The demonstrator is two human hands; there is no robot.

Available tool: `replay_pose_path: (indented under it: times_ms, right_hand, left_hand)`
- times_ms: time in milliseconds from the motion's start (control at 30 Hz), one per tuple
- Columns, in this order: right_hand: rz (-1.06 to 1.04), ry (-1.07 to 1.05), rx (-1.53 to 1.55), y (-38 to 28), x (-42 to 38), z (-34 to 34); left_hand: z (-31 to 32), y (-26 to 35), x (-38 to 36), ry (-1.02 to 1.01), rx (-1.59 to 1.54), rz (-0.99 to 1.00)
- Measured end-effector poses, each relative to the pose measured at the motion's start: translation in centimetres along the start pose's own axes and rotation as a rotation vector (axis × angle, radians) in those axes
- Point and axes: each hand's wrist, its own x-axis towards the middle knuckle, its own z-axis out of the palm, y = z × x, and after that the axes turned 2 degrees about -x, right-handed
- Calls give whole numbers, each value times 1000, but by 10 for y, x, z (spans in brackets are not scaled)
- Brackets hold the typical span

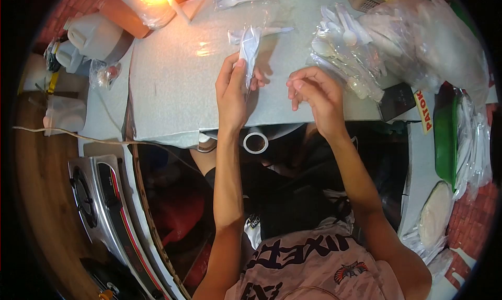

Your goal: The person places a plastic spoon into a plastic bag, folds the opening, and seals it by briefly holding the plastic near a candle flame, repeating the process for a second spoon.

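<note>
Left hand [231, 88]: clamped on a plastic-wrapped packet [250, 48], tip toward twelve o'clock, upper end free, likely so the film stays reachable!
Right hand [320, 93]: apart, at the left's three o'clock, fingers loosely curled, nothing visible inside.
Spoon pile [349, 37]: two o'clock, probably for easy reach.
Candle [181, 12]: burning at ten, seemingly clear of the hands, on the tabletop [167, 75].
</note>
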Motion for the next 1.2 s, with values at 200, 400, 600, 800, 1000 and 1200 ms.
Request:
replay_pose_path:
  times_ms: [200,400,600,800,1000,1200]
  right_hand:
    - [-52,-70,143,-3,14,-24]
    - [-15,-96,146,-11,15,-26]
    - [-67,19,-14,-12,32,-24]
    - [-222,161,122,-20,92,-6]
    - [-213,47,36,-16,133,-11]
    - [-155,-93,-90,-3,154,-13]
  left_hand:
    - [0,-2,-1,-36,35,-5]
    - [0,1,-2,-50,50,-18]
    - [1,-1,-3,-120,23,-54]
    - [3,2,-5,-267,-29,-146]
    - [9,15,3,-355,153,-175]
    - [3,24,73,-152,242,-142]
